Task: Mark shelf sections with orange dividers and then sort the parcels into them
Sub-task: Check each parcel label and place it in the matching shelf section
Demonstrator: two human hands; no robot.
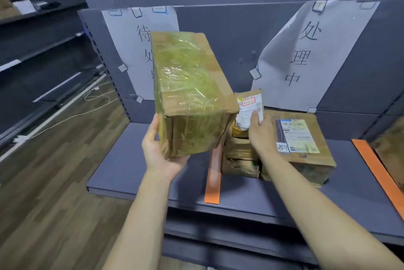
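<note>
My left hand (159, 151) holds a long cardboard box wrapped in clear tape (190, 92) by its near end, tilted up above the left section of the grey shelf (122, 173). My right hand (260, 129) grips a small labelled parcel (248, 109) on top of a stack of small parcels (240, 156). A flat labelled box (303, 138) lies right of that stack. One orange divider (213, 180) runs front to back on the shelf, partly hidden by the box. A second orange divider (380, 173) lies at the right.
Two paper signs with handwritten characters hang on the back panel, the left sign (129, 51) and the right sign (306, 55). Another brown parcel (391, 149) shows at the right edge. Dark shelving (39, 35) and a white cable (65, 116) on the wooden floor are at left.
</note>
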